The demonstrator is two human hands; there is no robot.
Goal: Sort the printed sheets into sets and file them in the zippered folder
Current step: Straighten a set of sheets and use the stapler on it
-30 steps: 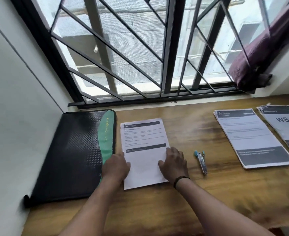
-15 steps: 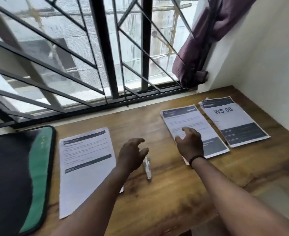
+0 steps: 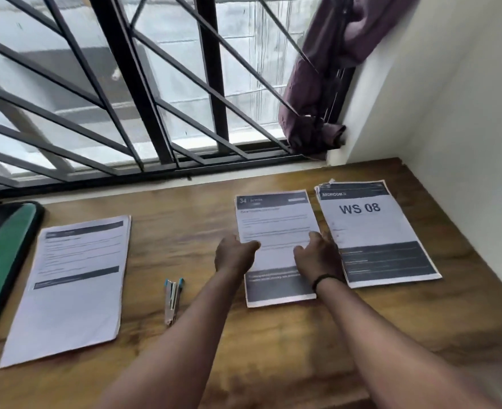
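Both hands rest on the middle sheet set (image 3: 273, 228), which lies toward the bench's (image 3: 273, 335) right rear. The left hand (image 3: 234, 255) presses its left edge and the right hand (image 3: 317, 256) its right edge; whether either grip is clamped cannot be told. The WS 08 set (image 3: 374, 231) lies just beside it. A stapler (image 3: 173, 299) occupies the centre, another sheet set (image 3: 72, 284) lies left, and the zippered folder (image 3: 4, 261) sits at the left edge.

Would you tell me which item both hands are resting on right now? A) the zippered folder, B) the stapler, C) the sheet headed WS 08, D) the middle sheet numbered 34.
D: the left hand and right hand both lie on the middle sheet numbered 34, between the stapler and the WS 08 sheet.
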